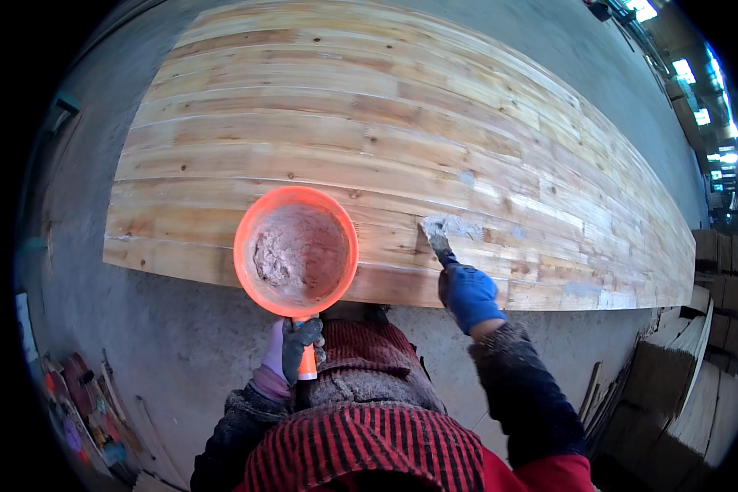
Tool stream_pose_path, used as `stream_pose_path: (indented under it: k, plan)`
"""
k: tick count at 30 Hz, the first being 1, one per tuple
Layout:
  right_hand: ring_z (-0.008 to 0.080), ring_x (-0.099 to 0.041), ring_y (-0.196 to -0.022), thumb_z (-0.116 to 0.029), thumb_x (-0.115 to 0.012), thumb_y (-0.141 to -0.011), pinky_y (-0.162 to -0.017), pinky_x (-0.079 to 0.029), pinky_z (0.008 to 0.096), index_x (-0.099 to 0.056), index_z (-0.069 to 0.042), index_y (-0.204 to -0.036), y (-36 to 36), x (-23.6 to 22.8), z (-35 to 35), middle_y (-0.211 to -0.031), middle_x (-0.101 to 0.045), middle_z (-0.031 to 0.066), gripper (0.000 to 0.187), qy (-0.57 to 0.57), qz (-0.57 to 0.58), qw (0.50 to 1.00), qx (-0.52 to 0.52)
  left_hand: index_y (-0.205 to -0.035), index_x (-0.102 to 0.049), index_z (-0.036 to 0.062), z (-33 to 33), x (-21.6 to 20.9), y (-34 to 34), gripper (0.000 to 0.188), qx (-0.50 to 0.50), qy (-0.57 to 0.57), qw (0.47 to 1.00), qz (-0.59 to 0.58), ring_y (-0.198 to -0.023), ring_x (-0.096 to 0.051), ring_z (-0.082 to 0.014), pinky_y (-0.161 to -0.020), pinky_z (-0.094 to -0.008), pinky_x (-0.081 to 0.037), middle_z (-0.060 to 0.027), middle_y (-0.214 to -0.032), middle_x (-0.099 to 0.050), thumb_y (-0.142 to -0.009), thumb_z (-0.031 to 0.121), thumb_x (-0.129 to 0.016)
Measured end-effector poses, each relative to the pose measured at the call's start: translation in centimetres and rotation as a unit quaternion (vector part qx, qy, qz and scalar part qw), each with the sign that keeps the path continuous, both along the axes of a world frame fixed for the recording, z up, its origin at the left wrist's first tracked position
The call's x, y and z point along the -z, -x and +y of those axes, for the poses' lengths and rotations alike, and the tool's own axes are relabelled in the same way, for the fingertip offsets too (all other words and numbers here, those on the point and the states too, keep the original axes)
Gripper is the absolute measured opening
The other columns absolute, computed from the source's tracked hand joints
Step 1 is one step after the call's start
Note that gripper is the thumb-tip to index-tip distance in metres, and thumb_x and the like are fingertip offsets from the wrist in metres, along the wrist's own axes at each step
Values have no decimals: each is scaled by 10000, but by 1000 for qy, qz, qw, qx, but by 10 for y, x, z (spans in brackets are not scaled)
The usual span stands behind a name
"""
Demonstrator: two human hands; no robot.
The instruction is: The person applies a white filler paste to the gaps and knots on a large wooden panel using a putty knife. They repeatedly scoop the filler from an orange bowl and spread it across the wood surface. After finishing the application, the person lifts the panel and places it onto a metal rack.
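The right hand (471,299) grips a scraper (444,253) that extends just beyond it onto the wooden panel (303,131); to its left, the left hand (298,346) grips an orange pan (240,250) by its handle (307,365). A slackened grip could tip the pan, spilling pinkish paste (295,254).

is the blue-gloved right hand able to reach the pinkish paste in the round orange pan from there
Probably yes: the right hand is near the round orange pan, whose open top leaves the pinkish paste exposed, and nothing visible blocks the gap.
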State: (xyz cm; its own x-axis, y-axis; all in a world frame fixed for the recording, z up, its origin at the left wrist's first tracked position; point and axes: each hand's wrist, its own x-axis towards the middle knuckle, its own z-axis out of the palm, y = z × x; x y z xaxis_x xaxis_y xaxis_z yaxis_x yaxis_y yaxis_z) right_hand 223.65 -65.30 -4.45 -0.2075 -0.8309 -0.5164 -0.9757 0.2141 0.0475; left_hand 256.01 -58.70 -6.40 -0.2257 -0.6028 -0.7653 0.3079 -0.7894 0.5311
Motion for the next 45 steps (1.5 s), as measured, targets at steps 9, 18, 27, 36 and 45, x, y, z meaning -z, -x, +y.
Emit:
stream_pose_path:
  k: [9, 18, 27, 36, 45]
  plan:
    - [328, -701, -887, -240, -477, -926, -729, -549, 506, -510, -140, -1359, -15, -9, -13, -1007, -701, 167, 446, -74, 30, 995, -67, -1001, -575, 49, -2, -3, -9, 171, -7, 0, 1000, 19, -660, -592, -149, -518, -306, -519, -33, -820, -568, -864, 128, -642]
    - [355, -683, -708, -285, -495, -925, -659, -539, 486, -658, -116, -1086, -6, 2, -21, -796, -694, 176, 284, 31, -6, 994, -108, -1036, -561, 27, -2, -5, -16, 230, -87, -4, 996, -9, -636, -572, -165, -525, -325, -527, -46, -803, -559, -852, 138, -642]
    - [353, -681, -732, -288, -490, -932, -655, -530, 514, -665, -152, -1084, -26, 8, -19, -777, -680, 181, 269, 12, 14, 994, -107, -1042, -564, 61, -2, -2, -38, 250, -84, 6, 996, -31, -565, -567, -155, -498, -290, -502, -45, -737, -548, -863, 213, -649]
    - [356, -682, -706, -272, -504, -919, -644, -543, 486, -646, -183, -1192, -3, 18, -12, -787, -693, 167, 320, 52, 17, 993, -106, -990, -562, 68, -3, 4, -38, 220, -79, 9, 996, -35, -570, -563, -145, -500, -282, -497, -39, -737, -549, -854, 218, -648]
    - [370, -671, -738, -267, -489, -929, -698, -530, 493, -581, -194, -1294, -13, -2, -13, -804, -689, 198, 383, 48, -40, 993, -95, -998, -562, 56, -1, 4, -40, 183, -101, -5, 995, -10, -615, -556, -137, -504, -303, -507, -28, -780, -544, -850, 132, -638]
